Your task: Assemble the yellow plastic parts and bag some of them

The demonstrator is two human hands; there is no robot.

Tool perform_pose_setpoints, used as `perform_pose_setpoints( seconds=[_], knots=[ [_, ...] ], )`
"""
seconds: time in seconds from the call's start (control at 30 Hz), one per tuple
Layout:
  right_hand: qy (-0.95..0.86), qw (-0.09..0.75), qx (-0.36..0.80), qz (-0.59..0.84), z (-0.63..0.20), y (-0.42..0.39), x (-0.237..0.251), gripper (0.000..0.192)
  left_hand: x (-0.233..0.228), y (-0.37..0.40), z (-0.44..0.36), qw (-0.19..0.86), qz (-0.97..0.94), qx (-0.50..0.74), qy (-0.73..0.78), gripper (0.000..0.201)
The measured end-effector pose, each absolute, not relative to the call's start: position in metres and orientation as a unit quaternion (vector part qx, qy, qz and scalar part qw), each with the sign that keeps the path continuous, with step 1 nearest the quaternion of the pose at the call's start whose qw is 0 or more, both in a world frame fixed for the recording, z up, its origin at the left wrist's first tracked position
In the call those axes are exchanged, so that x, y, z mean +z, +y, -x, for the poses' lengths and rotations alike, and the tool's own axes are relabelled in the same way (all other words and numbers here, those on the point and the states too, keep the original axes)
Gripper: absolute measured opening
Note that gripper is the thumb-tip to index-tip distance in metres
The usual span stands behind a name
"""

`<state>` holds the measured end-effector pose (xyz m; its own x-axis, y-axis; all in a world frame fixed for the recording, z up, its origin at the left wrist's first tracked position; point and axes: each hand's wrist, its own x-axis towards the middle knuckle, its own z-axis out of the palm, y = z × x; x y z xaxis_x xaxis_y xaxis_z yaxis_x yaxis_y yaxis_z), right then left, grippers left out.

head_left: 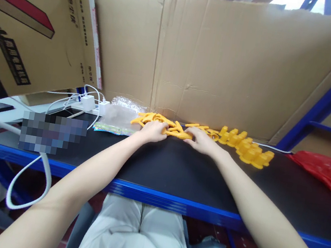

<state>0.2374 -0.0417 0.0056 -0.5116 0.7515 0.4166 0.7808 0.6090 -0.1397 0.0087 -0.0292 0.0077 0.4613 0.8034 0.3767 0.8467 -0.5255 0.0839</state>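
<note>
— What are the hands working on?

— An orange plastic piece, long and flat, lying on the black work surface near its far edge, just in front of the cardboard wall. Both hands are on it, one at each end.

— How do they hold it?

— The left hand has its fingers curled down over the left end; the right hand covers the right end, fingers bent onto it. Whether either hand truly pinches it or only presses on it, I cannot tell from this angle.

— What lies around it?

— Just behind the hands, a loose heap of similar flat orange pieces. To the right, touching one another, a cluster of yellow caps standing on the surface. To the left, a clear plastic bag, and beyond it a white charger block with white cables, one looping down over the blue shelf edge.

— Anything further out?

— A red plastic bag at the far right, and a printed cardboard box tilted at upper left.
</note>
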Motion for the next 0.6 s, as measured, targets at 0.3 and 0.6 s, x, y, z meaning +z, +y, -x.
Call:
perform_pose_setpoints(
  seconds=[0.3,0.6],
  knots=[
    [-0.814,0.309,0.224,0.438,-0.246,-0.038,0.006,0.041,0.01,-0.028,-0.008,0.02,0.844,-0.196,-0.499,0.027],
    [-0.733,0.342,0.384,0.445,-0.241,-0.04,0.004,0.04,0.009,-0.028,-0.008,0.037,0.84,-0.2,-0.502,0.026]
  ],
)
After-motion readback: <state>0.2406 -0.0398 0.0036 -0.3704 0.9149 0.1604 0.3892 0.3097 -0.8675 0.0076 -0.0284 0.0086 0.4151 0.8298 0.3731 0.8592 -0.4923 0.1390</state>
